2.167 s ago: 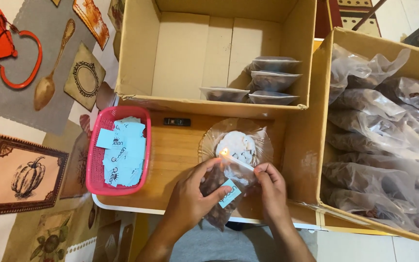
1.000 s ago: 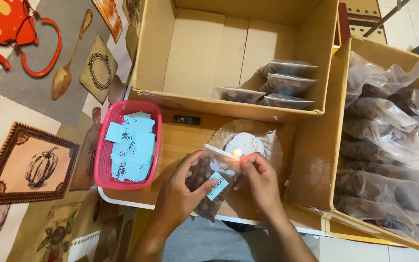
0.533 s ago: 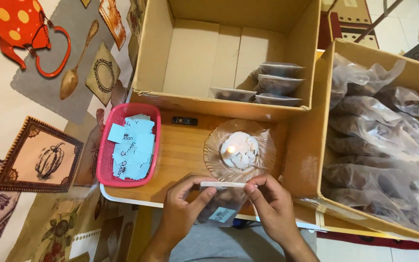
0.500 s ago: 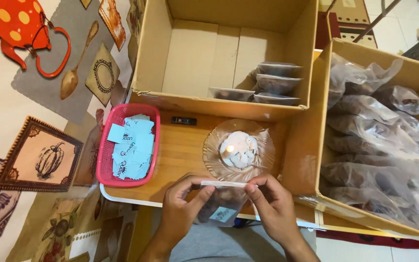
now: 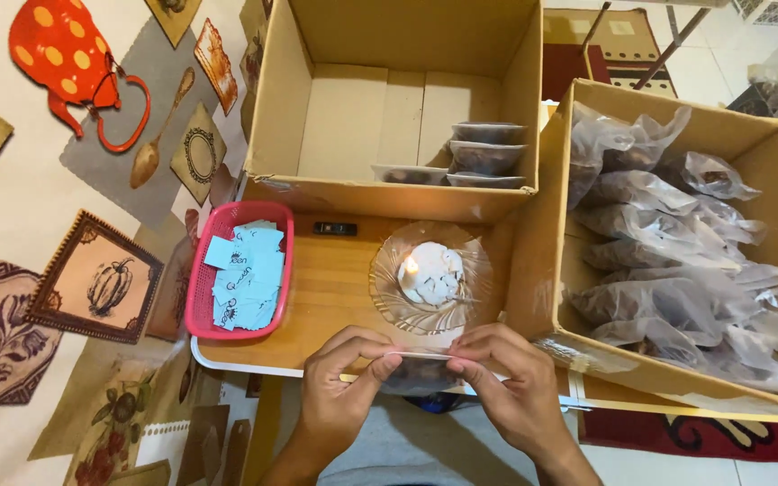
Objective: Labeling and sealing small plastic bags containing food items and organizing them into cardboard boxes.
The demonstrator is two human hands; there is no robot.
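- Your left hand [image 5: 339, 396] and right hand [image 5: 506, 391] pinch the top edge of a small clear filled bag [image 5: 420, 371] between them, at the desk's [image 5: 330, 297] near edge.
- Just beyond burns a candle [image 5: 429, 274] on a glass plate [image 5: 389, 301].

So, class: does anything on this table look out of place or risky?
A lit candle burns in a glass dish, close to the plastic bag both hands pinch and beside cardboard boxes: an open flame among things that burn.

Small wooden table [image 5: 335, 297] against a patterned wall covering [image 5: 38, 225], tiled floor [image 5: 722, 45] beyond.
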